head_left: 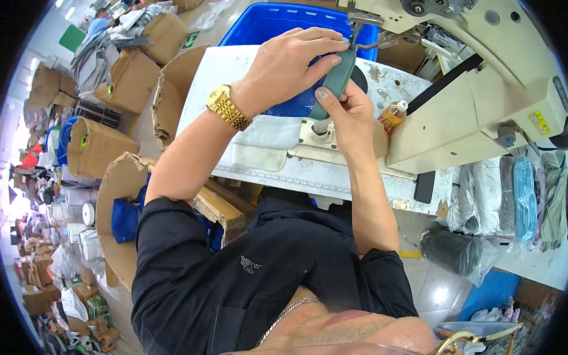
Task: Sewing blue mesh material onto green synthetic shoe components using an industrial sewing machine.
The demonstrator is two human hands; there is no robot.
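Observation:
Under the needle area of a cream sewing machine (467, 115) sits a curved workpiece of grey-green fabric (339, 79) joined to blue mesh (289, 107). From the left, my left hand (294, 58) lies over it, with fingertips and thumb gripping the green part close to the presser foot (353, 37). My right hand (347, 111) pinches the near edge of the green part, thumb on top and fingers behind. A gold watch (229, 107) is on my left wrist. The hands cover part of the mesh, and the needle tip is hard to make out.
A small bottle (394, 112) with orange-brown contents stands beside the machine's arm. Behind the white worktable (206, 81) is a blue plastic crate (258, 20). Open cardboard boxes (124, 178) stand at the left; bagged fabric bundles (484, 191) lie at the right.

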